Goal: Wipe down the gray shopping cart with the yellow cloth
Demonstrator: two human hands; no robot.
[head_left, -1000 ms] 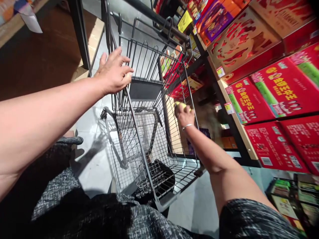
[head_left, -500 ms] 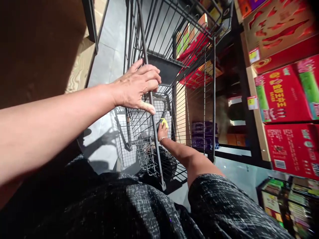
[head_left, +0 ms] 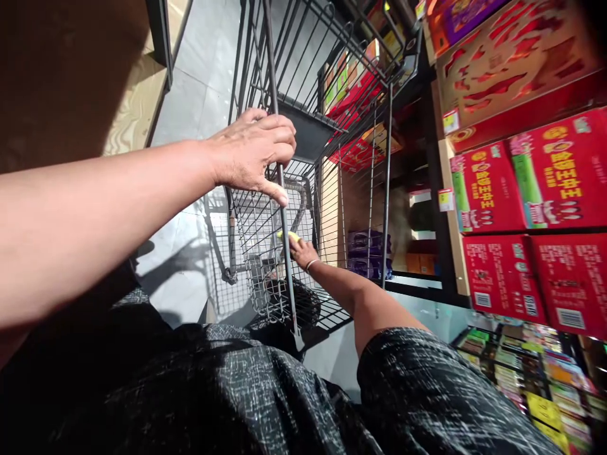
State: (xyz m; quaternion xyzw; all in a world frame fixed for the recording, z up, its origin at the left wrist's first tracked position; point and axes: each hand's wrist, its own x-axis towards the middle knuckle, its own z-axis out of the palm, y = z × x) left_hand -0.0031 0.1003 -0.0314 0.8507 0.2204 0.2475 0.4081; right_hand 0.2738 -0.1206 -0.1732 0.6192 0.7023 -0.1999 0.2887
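Observation:
My left hand (head_left: 260,151) lies over the upper metal bar (head_left: 286,246) of a dark wire shopping cart (head_left: 327,208), its fingers curled across the bar and its thumb along the near side. Lower down, behind that bar, my right hand (head_left: 303,253) reaches into the cart with its fingers bent around a small yellow item (head_left: 290,236). Only a sliver of that item shows, so its kind is unclear. A pale bracelet (head_left: 312,264) circles the right wrist. A dark flat panel (head_left: 308,133) is fixed across the wires beyond my left hand.
Shelves on the right carry stacked red boxes (head_left: 554,180) with price tags (head_left: 446,200). Purple packs (head_left: 367,253) sit low behind the cart's wires. A wooden display edge (head_left: 135,104) stands at left, beside the grey floor (head_left: 194,95). Colourful packaged goods (head_left: 526,360) fill the lower right.
My right hand and the yellow item have shifted left in view, with less yellow showing. My left fingers bend more closely over the bar. The cart and shelves have slid left in view.

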